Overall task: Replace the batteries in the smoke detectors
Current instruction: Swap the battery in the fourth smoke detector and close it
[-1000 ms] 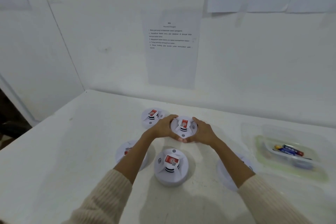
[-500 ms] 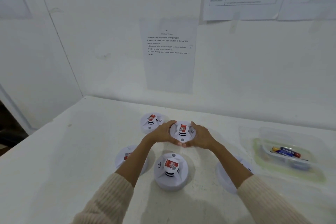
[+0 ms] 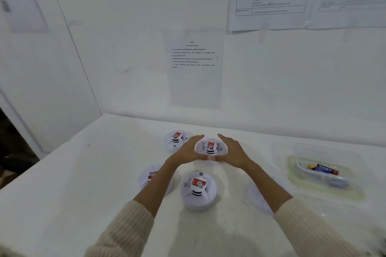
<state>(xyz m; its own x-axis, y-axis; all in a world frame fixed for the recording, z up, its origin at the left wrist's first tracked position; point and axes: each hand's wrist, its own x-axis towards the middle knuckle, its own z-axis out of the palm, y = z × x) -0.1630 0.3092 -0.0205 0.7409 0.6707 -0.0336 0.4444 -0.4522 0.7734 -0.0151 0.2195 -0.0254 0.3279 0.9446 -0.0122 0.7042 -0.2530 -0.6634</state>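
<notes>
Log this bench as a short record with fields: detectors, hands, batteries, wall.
Detectors: five round white plastic smoke detectors on the white table; red labels show on four, and forearms partly hide two.
Hands: left hand and right hand, fingers straight, flank the middle detector; thumbs meet at its near edge.
Batteries: blue-and-red batteries in a clear plastic tray on the right.
Wall: printed instruction sheet.

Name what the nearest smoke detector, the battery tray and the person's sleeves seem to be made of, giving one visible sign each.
Nearest smoke detector: probably moulded plastic, smooth matt white, with crisp vent slots. Battery tray: likely thin clear plastic, see-through with glossy glints. Sleeves: knitted fabric, perhaps wool, cream with visible ribbing.
</notes>
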